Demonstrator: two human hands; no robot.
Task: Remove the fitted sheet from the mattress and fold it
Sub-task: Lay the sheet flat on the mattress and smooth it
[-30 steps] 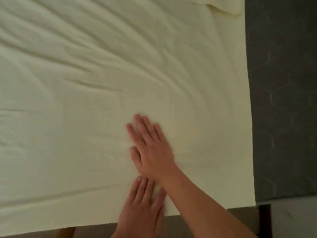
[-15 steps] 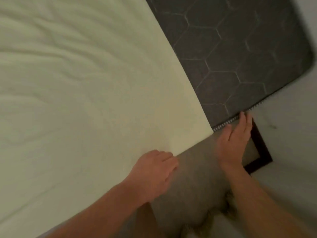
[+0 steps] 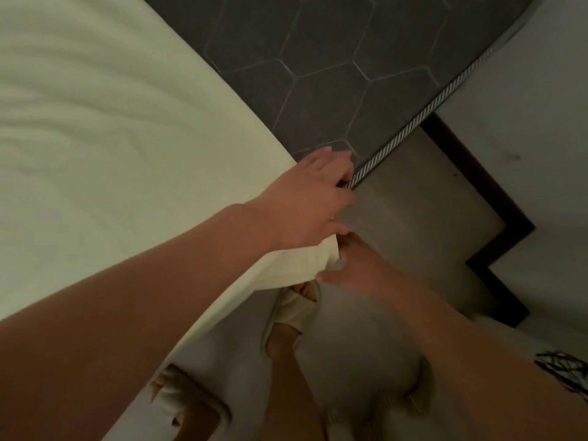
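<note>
Fitted sheet [image 3: 105,160] is the largest item: pale yellow, covers the left of the mattress [image 3: 350,58]; its free edge runs diagonally from upper centre down to lower left. Dark hex-quilted mattress top is exposed on the right, striped piping [image 3: 423,113] along its edge. No containers in view.

Left hand [image 3: 313,203] lies over the sheet's corner at the mattress edge, fingers curled at the piping; clamped on the sheet corner as far as I can tell. Right hand [image 3: 356,265] is just below, fingers bent, touching the hanging corner flap [image 3: 305,265]; whether it grips cannot be told.

Versus 0.5 s ago: the right hand has left the piping for the flap, and the left has moved up to the corner.

Beige slippers [image 3: 296,310] on the floor below.
</note>
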